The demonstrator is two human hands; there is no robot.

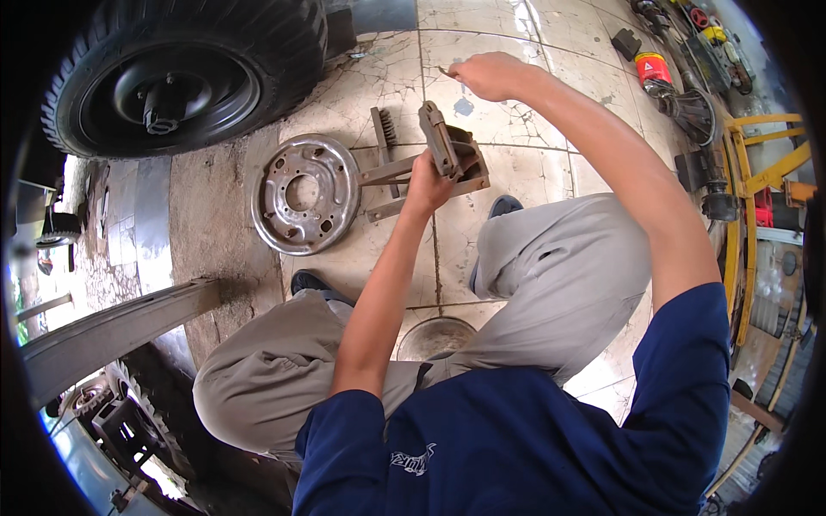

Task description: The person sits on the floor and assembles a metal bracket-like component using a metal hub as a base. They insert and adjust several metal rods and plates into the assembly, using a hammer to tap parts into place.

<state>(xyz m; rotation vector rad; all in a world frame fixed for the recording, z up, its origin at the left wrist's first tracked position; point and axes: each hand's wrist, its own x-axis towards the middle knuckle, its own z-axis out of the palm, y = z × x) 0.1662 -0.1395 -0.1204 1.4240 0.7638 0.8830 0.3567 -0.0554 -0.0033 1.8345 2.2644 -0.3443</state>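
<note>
Left hand [428, 184]: grasping a metal block [441, 139]; work seems unfinished. Right hand [492, 76]: pinching a thin piece [445, 71], kind unclear. Left of block: plate [343, 192], loose, unmounted; brush [379, 131], unheld.

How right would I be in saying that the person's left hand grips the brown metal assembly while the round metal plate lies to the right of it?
The side is wrong: the head view shows the round metal plate lying to the left of the brown metal assembly, which the left hand does grip.
</note>
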